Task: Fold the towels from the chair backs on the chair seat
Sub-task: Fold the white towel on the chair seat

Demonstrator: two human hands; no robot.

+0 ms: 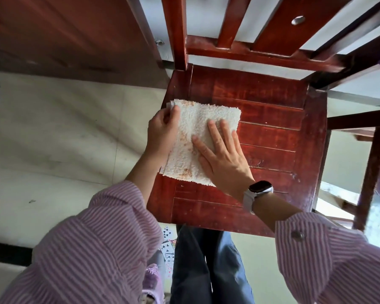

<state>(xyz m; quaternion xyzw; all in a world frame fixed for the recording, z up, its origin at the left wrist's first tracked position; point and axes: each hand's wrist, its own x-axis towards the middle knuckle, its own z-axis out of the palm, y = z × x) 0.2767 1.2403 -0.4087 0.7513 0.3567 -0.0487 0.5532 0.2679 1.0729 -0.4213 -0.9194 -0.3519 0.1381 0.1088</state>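
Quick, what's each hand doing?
Left hand: pinching the towel at its far left corner.
Right hand: open, pressing flat on the towel.

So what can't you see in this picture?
Head view only:
- Towel: underside and fold layers, hidden by its top layer and both hands.
- Chair back top: cut off by the frame's upper edge.
- Playing cards on the floor: partly behind sleeve and leg.

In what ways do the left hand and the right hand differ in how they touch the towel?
The left hand pinches the towel at its far left corner with curled fingers; the right hand lies flat on top with straight fingers. The right wrist wears a watch; the left wrist is bare. Both touch the same folded towel on the chair seat.
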